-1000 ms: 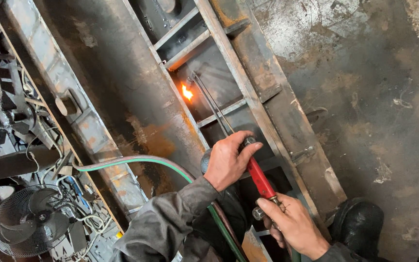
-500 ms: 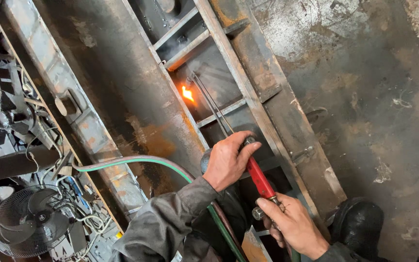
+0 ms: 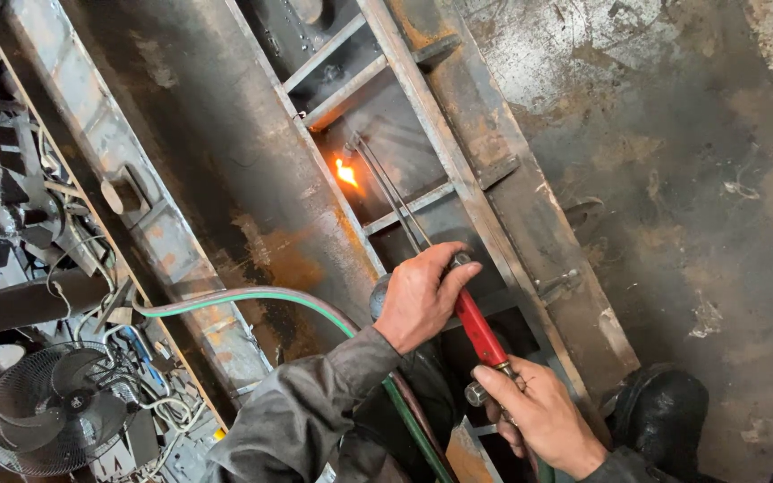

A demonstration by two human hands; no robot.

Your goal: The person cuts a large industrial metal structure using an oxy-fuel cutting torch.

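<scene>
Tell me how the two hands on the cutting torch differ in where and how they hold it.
The left hand wraps over the front of the red torch handle, near the thin metal tubes that run to the flame; the right hand sits at the rear, at the valve knob. The left hand shows its back with fingers curled over; the right pinches from below. Both are bare, with grey sleeves.
</scene>
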